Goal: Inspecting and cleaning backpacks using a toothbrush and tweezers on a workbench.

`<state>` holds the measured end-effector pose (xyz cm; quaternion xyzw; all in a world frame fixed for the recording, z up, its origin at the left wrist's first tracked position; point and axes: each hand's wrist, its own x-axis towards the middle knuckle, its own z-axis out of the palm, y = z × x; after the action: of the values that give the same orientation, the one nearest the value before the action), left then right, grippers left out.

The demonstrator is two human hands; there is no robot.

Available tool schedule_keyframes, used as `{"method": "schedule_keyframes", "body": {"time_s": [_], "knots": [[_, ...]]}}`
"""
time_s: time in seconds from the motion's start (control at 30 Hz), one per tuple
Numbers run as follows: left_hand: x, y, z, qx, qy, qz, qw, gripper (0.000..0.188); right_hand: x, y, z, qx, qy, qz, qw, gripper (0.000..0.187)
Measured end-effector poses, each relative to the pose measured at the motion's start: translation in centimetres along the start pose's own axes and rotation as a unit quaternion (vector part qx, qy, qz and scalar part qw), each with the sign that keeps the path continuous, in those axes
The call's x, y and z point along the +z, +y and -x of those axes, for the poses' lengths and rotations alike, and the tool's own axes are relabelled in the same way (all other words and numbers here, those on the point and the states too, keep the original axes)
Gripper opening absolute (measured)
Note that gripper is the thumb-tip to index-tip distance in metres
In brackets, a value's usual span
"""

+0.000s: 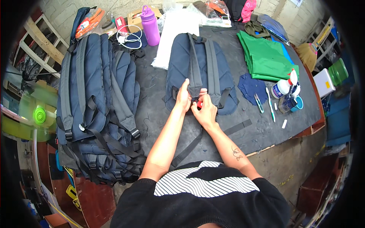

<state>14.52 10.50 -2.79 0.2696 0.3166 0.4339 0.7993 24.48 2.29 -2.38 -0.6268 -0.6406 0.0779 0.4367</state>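
Observation:
A navy backpack (178, 57) lies on the table in front of me, its two grey shoulder straps facing up. My left hand (184, 98) is closed around the lower end of the left shoulder strap (195, 78), which is lifted off the pack. Close beside it, my right hand (206, 112) is closed at the strap's tip, with a small red object (199, 103) at its fingers. That object is mostly covered, so its kind does not show. Black webbing (189, 147) trails from below my hands towards the table's near edge.
Several navy backpacks (89, 125) are piled at the left. A purple bottle (150, 26) and white sheeting (176, 32) stand or lie behind. On the right are folded green fabric (264, 55), thread snips (259, 103), a toothbrush (270, 104), a white spray bottle (282, 87) and a blue cup (297, 103).

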Motion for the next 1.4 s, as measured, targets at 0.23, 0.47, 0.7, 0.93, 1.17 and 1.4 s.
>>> {"method": "schedule_keyframes", "body": {"time_s": [0.23,0.47,0.7,0.93,1.17,1.4], "knots": [[0.8,0.1,0.5,0.006,0.000,-0.009,1.000,0.071,0.0,0.3,0.1,0.012,0.027,-0.020,0.999,0.025],[-0.4,2.8,0.1,0.068,0.245,0.001,0.967,0.044,-2.6,1.3,-1.3,0.092,0.023,-0.153,0.984,0.028],[5.7,-1.4,3.4,0.265,0.114,-0.557,0.779,0.060,-7.7,6.9,-2.7,0.248,0.019,-0.146,0.958,0.028],[4.4,-2.2,-0.6,-0.076,0.005,-0.166,0.983,0.035,-7.0,5.9,-0.6,0.264,-0.079,-0.371,0.887,0.018],[5.5,-1.2,-0.3,0.012,-0.050,-0.010,0.999,0.024,-5.2,5.7,-1.8,0.126,0.042,-0.313,0.940,0.015],[4.2,-1.0,-0.8,0.001,-0.100,0.049,0.994,0.035,-5.9,2.5,-3.2,0.109,0.026,-0.060,0.992,0.020]]}}
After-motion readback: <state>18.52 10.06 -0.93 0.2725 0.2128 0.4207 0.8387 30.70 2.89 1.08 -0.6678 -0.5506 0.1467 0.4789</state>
